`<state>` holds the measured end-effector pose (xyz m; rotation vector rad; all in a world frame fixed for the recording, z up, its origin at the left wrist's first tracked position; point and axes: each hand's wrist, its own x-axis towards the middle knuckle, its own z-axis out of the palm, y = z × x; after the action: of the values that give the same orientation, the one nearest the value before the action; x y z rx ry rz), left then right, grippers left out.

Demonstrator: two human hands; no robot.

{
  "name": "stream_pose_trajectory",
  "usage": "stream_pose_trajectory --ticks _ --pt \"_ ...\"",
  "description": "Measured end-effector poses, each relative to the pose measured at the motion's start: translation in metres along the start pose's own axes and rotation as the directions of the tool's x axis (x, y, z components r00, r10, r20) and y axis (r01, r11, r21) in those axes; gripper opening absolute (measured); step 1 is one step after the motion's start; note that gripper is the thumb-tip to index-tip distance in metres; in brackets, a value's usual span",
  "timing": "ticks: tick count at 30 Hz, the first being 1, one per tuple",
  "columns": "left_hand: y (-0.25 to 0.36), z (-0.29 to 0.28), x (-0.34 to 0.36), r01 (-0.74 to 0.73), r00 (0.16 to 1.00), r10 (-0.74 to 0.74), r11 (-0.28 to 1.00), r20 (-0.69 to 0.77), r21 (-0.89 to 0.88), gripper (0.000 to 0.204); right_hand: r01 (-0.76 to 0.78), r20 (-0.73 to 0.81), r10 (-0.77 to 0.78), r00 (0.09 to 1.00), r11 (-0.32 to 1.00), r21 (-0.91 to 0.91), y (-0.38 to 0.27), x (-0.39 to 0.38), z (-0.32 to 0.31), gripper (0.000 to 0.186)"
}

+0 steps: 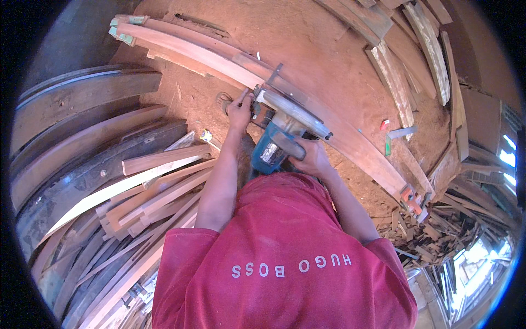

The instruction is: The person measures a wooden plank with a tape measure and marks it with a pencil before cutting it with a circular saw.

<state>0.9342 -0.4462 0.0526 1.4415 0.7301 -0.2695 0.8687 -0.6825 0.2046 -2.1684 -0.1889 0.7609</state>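
Observation:
A blue circular saw [269,147] with a silver blade guard [293,112] rests on a long reddish wooden board [339,131]. The board runs from the upper left to the lower right. My right hand [315,158] is wrapped round the saw's rear handle. At the saw's front left side, my left hand [239,115] is closed beside the board's near edge, with its fingertips against or close to the saw's base. What those fingers grip is partly hidden. Near the board's right end is an orange clamp-like tool [411,200].
Curved planks [87,90] and cut timber strips [159,192] are stacked on the left. Rough boards [392,82] lie at the upper right, scrap wood [427,236] at the lower right. Sawdust covers the brown ground [307,33]. A small green-and-grey tool [392,140] sits near the board.

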Motion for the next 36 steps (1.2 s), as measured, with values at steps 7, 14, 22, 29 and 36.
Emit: stream_pose_trajectory --ticks 7,14,22,29,36 --pt "0.021 -0.009 0.004 0.014 1.000 -0.014 1.000 0.000 0.006 0.045 0.052 -0.056 -0.052 0.997 0.999 -0.005 -0.018 0.015 0.002 0.036" --pt "0.030 -0.021 0.013 0.013 1.000 -0.013 1.000 0.021 -0.005 0.046 0.038 -0.051 -0.037 0.998 0.999 0.020 -0.032 0.027 0.006 0.034" --pt "0.038 -0.035 0.022 0.057 0.998 -0.057 0.998 0.009 -0.001 0.046 0.076 -0.076 -0.076 0.994 0.997 -0.001 -0.043 0.039 0.013 0.039" --pt "0.037 -0.051 0.039 0.025 0.999 -0.022 0.995 -0.030 0.092 0.041 0.082 -0.072 -0.080 0.994 0.997 0.014 -0.051 0.053 0.022 0.041" --pt "0.051 -0.061 0.047 0.021 0.999 -0.020 0.999 -0.040 0.032 0.044 0.064 -0.059 -0.062 0.996 0.998 0.021 -0.065 0.067 0.025 0.039"
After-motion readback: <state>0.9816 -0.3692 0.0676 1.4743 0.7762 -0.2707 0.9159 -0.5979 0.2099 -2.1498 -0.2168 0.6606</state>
